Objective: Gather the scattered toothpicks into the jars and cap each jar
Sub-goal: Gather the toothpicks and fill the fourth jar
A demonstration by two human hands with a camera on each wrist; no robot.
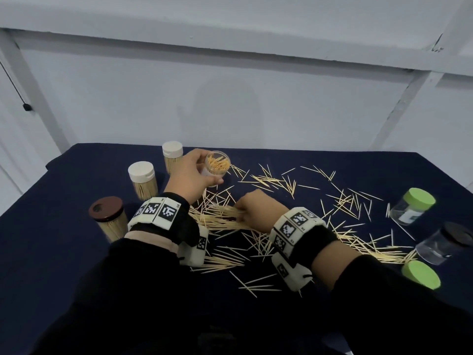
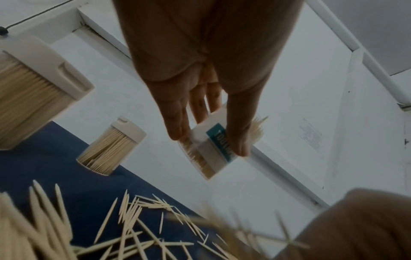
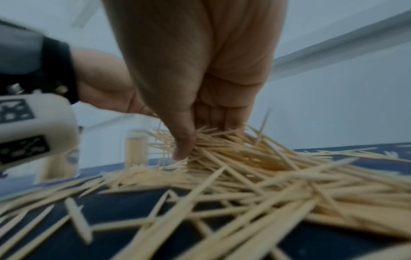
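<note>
Currently the left hand is gripping a small clear plastic jar part-filled with toothpicks, uncapped, fingers and thumb curled round it, at upper centre of the head view. Below it, the right hand is pinching into a heap of pale wooden toothpicks on the dark blue tablecloth. More are lying scattered rightward.

I am facing a pale wall crossed by white frame bars. A dark navy cloth is covering the table in front of me, and a black cord is hanging down the wall at far left.
</note>
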